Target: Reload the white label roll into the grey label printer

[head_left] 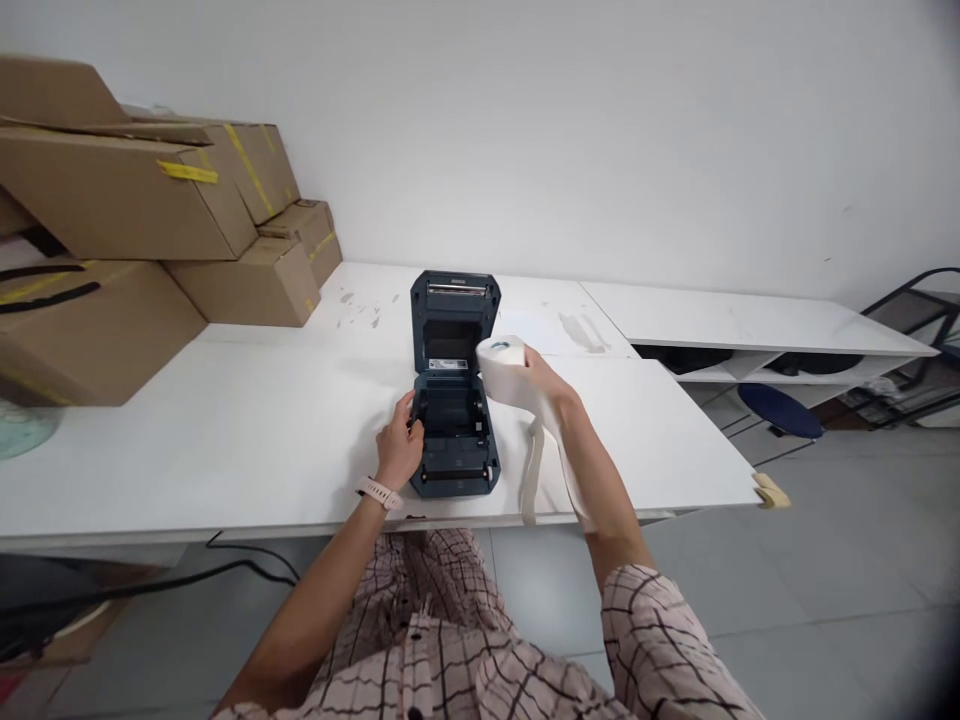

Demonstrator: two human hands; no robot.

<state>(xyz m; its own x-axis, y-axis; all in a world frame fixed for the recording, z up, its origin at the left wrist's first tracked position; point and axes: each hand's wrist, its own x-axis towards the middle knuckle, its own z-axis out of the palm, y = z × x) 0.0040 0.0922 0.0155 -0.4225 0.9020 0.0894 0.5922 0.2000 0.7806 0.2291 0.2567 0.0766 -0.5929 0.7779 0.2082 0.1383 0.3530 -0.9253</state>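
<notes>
A dark label printer [454, 440] sits near the front edge of the white table, its lid [454, 320] tipped up and back so the inner bay shows. My left hand [400, 440] is closed on the left side of the printer's base, with the fingers bent over the rim. In my right hand [547, 378] is a white label roll [501, 372], held in the air beside the raised lid, to the right of the bay. A loose strip [531, 465] hangs from the roll down to the table. The right fingers are partly hidden behind the roll.
Cardboard boxes [135, 195] are stacked on the table at the left, against the wall. A second white table with shelves [750, 325] adjoins at the right. Beside it stands a blue stool [780, 410]. Black cables [247, 570] hang below the front edge.
</notes>
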